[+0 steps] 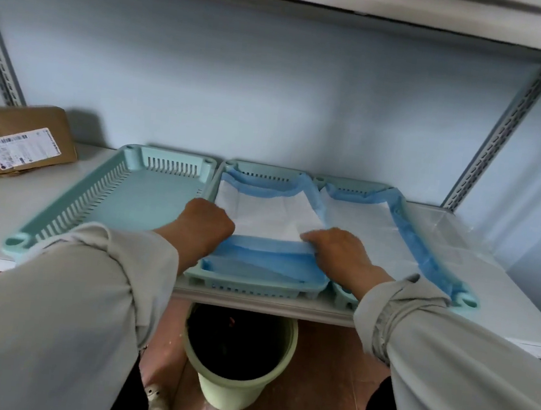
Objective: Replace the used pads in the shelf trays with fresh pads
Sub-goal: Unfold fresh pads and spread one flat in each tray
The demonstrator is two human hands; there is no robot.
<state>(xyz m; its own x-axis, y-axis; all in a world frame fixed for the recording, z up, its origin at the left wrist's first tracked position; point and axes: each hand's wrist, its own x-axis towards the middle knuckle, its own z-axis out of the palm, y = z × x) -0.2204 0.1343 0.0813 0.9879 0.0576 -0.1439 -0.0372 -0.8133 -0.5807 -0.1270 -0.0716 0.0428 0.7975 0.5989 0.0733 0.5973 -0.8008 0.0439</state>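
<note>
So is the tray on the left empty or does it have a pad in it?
Empty. The left tray shows its bare green floor, while the middle tray and right tray both hold blue-edged white pads.

Smooth plastic trays (118, 201), soft papery pad (268, 214), matt cardboard parcel (20, 139), slotted metal uprights (497, 129).

A storeroom or utility room: slotted metal shelving uprights (500, 130) at 2 o'clock, a white shelf (504, 299), a labelled parcel (20, 142) at 9 o'clock, a lined bin (237, 369) at 6 o'clock
</note>
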